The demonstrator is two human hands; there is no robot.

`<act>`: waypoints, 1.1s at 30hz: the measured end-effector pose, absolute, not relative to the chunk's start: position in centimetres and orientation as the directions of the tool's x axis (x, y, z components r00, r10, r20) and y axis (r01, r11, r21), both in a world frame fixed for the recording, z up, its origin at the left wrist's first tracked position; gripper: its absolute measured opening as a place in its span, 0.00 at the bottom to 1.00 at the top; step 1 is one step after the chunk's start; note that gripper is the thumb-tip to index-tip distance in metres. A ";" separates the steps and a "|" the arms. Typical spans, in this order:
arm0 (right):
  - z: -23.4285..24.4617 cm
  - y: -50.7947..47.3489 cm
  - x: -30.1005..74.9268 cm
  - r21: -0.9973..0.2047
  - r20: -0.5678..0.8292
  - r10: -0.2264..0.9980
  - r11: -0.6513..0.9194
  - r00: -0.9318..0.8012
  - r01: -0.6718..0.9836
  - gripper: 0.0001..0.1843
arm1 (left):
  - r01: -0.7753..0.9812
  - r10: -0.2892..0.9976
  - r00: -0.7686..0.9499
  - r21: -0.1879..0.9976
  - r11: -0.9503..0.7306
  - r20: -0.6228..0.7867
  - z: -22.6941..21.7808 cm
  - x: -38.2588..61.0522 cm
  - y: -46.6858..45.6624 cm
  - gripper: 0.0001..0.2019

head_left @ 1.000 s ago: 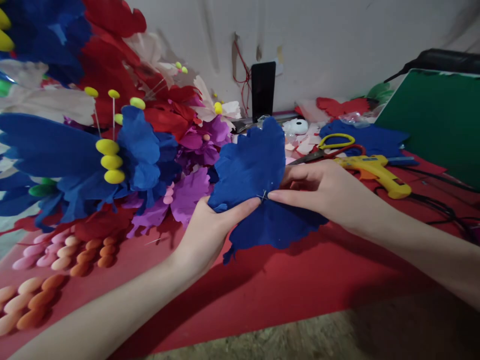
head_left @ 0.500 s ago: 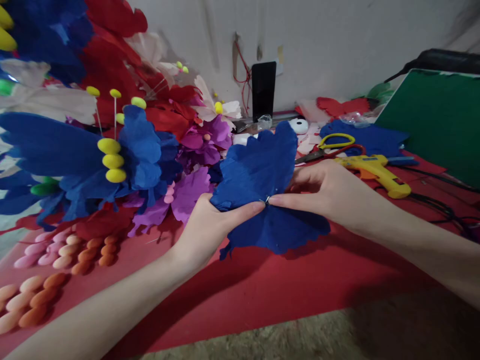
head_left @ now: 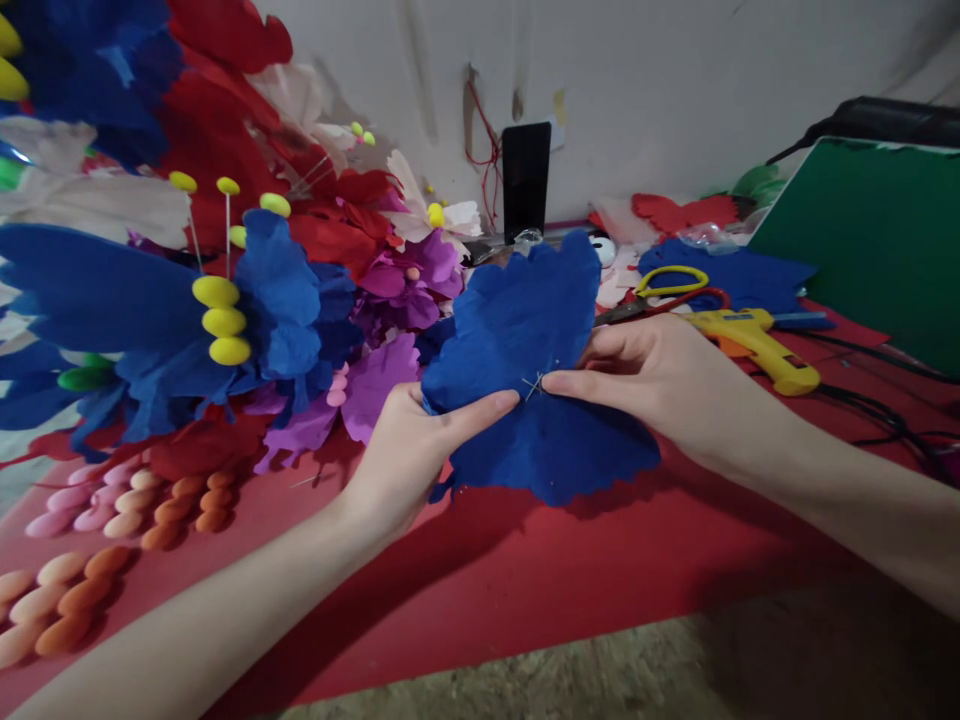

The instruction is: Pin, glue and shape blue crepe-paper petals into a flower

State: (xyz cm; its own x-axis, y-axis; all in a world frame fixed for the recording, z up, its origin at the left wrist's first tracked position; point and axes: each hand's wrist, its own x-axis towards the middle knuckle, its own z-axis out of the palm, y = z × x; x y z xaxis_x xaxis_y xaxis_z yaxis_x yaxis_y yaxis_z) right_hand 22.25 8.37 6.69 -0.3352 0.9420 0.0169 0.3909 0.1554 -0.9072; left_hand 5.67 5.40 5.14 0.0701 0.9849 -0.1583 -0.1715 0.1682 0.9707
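Note:
A blue scallop-edged butterfly (head_left: 517,320) of paper or thin fabric is held above the red tabletop. My left hand (head_left: 420,440) grips it from the left, thumb lying on its face and fingers hidden behind. From the right, my right hand (head_left: 652,385) holds it too, with the thumb pressed beside the middle. Two thin crossed wires (head_left: 533,386) show at the centre between my thumbs. The right thumb tip touches or nearly touches them; I cannot tell which.
Finished butterflies (head_left: 225,320) in blue, red, white and purple crowd the left. Orange and pink bead-like pieces (head_left: 75,600) lie at front left. On the right are a yellow glue gun (head_left: 772,350), scissors (head_left: 675,280) and a green board (head_left: 870,240). A phone (head_left: 526,180) leans against the wall.
My thumbs have drawn slightly apart, and the crossed wires at the centre now show more clearly. The blue butterfly's upper part has tilted a little.

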 end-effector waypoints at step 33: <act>6.3 8.2 22.3 -0.933 -0.198 0.823 0.008 -0.532 0.359 0.14 | 0.246 0.971 0.177 0.963 0.112 -0.158 7.1 4.6 5.8 0.05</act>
State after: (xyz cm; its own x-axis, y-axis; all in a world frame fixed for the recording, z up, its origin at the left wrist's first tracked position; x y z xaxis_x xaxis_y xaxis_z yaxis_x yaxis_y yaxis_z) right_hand 22.33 8.18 6.33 -0.5318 0.8235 -0.1977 0.3589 0.0076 -0.9334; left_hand 4.57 5.80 7.13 0.1773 0.9713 -0.1585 0.2464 0.1121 0.9627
